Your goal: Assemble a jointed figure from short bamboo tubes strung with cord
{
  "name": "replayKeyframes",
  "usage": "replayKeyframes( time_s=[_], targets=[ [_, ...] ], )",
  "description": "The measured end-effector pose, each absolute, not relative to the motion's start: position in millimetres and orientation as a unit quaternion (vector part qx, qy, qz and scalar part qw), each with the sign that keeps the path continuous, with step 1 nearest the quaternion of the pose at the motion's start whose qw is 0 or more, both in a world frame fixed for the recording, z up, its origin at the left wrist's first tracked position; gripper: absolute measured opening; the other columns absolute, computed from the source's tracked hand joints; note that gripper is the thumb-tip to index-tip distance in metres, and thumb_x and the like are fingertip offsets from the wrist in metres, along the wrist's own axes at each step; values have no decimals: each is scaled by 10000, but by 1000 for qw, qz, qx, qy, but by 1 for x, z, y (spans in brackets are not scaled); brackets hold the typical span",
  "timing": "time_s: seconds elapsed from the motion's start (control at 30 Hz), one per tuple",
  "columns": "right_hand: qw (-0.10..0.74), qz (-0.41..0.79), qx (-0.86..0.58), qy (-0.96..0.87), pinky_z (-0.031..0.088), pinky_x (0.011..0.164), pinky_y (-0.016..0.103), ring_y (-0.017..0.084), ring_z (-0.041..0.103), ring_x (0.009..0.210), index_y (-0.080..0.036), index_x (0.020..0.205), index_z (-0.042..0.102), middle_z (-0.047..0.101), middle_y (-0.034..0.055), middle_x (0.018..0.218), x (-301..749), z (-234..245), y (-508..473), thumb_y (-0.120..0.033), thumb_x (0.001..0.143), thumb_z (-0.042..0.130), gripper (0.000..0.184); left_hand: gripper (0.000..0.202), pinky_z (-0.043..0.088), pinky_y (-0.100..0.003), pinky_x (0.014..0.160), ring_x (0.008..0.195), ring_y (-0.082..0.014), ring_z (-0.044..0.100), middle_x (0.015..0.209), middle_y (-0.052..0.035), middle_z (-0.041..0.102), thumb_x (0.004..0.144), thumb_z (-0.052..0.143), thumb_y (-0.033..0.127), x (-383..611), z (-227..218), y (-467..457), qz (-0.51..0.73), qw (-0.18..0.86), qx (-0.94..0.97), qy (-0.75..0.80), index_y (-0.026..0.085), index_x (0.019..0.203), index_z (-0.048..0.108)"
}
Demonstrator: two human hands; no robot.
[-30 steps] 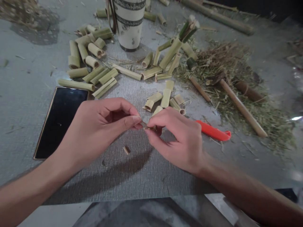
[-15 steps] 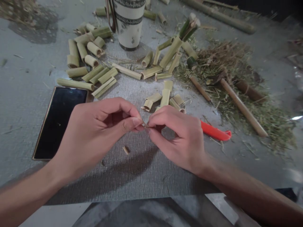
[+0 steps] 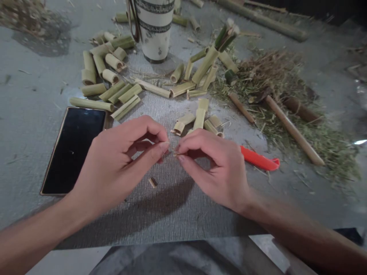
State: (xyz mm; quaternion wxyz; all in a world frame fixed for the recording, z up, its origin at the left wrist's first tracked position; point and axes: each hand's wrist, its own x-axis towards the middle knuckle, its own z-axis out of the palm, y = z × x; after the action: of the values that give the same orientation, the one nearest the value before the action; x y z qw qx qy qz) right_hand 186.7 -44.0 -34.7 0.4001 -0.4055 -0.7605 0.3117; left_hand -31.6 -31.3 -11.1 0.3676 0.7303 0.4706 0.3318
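Note:
My right hand (image 3: 215,168) pinches a tiny straw-coloured sliver (image 3: 175,154) between thumb and forefinger. Just left of it, my left hand (image 3: 129,156) is closed in a pinch too, its fingertips apart from the right ones; whether anything lies between them I cannot make out. Below the hands a short cut piece of stem (image 3: 152,183) lies on the grey textured table (image 3: 160,214). Beyond my right hand sit several cut bamboo-like tubes (image 3: 200,114). Close to my right knuckles lies a red plastic handle (image 3: 259,158), partly hidden by the hand.
A phone (image 3: 73,152) lies by my left hand. Several green tube pieces (image 3: 114,91) form a pile behind it, near a patterned cup (image 3: 155,34). To the right, a wooden-handled tool (image 3: 295,130) rests on dry plant scraps (image 3: 323,152). A long stem (image 3: 263,19) lies at the back.
My fingertips, which met around a small sliver, have parted slightly. The left hand has drawn a little to the left; the sliver stays at the right fingertips.

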Motion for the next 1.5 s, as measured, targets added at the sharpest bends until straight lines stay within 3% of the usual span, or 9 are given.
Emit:
replayKeyframes(
  time_s=[0.13, 0.27, 0.4, 0.53, 0.63, 0.9, 1.03, 1.2, 1.5],
  targets=[
    [402, 312, -394, -765, 547, 725, 300, 143, 655, 826, -199, 933, 677, 724, 17, 918, 186, -37, -45, 3, 942, 633, 207, 48, 423, -221, 539, 671, -88, 585, 867, 33, 641, 1007, 651, 225, -32, -12, -31, 314, 345, 764, 446, 218, 976, 615],
    [404, 312, -385, -769, 547, 743, 312, 148, 656, 839, -198, 946, 679, 717, 22, 919, 185, -39, -44, -12, 953, 637, 190, 199, 369, -272, 556, 587, -105, 484, 718, 50, 575, 1038, 643, 337, -33, -13, -32, 247, 334, 798, 437, 216, 885, 604],
    [406, 304, -384, -771, 552, 732, 298, 140, 653, 832, -200, 929, 678, 718, 20, 914, 184, -39, -44, -5, 970, 596, 215, 262, 347, -254, 570, 556, -95, 473, 644, 56, 548, 1067, 565, 198, -33, -16, -31, 229, 322, 830, 393, 198, 810, 617],
    [407, 293, -381, -777, 572, 739, 289, 133, 667, 824, -204, 930, 682, 733, 22, 932, 184, -37, -44, -19, 970, 610, 202, 346, 306, -239, 497, 518, -96, 403, 597, 63, 460, 1081, 544, 244, -32, -13, -27, 224, 407, 781, 418, 206, 741, 600],
    [408, 266, -383, -785, 575, 751, 291, 135, 684, 838, -201, 899, 672, 743, 21, 934, 184, -37, -44, -9, 948, 619, 205, 408, 259, -248, 447, 508, -112, 338, 588, 51, 375, 1055, 543, 270, -31, -8, -24, 247, 464, 724, 447, 218, 652, 498],
    [437, 318, -398, -741, 605, 699, 318, 174, 693, 876, -225, 1027, 664, 737, 40, 995, 184, -36, -46, -89, 925, 694, 173, 411, 354, -220, 460, 529, -121, 436, 598, 35, 484, 1055, 550, 259, -29, -9, -22, 248, 539, 678, 433, 221, 646, 536],
    [427, 308, -402, -749, 592, 712, 310, 142, 671, 814, -224, 1036, 687, 749, 26, 998, 183, -37, -47, -154, 987, 736, 99, 401, 356, -208, 442, 530, -119, 435, 610, 33, 479, 1063, 544, 264, -27, -9, -24, 251, 536, 680, 432, 222, 664, 557],
    [420, 322, -404, -746, 571, 726, 300, 130, 671, 823, -214, 917, 691, 738, 5, 948, 183, -37, -45, -77, 987, 695, 154, 402, 350, -206, 460, 547, -112, 434, 622, 41, 460, 1078, 530, 241, -26, -10, -24, 254, 528, 692, 422, 218, 677, 520],
    [423, 348, -410, -729, 568, 700, 297, 129, 659, 797, -219, 937, 700, 717, -2, 917, 181, -35, -47, -66, 968, 696, 155, 428, 451, -195, 552, 593, -102, 533, 641, 39, 560, 1122, 506, 270, -25, -16, -24, 263, 558, 665, 420, 211, 703, 567]
  ],
)
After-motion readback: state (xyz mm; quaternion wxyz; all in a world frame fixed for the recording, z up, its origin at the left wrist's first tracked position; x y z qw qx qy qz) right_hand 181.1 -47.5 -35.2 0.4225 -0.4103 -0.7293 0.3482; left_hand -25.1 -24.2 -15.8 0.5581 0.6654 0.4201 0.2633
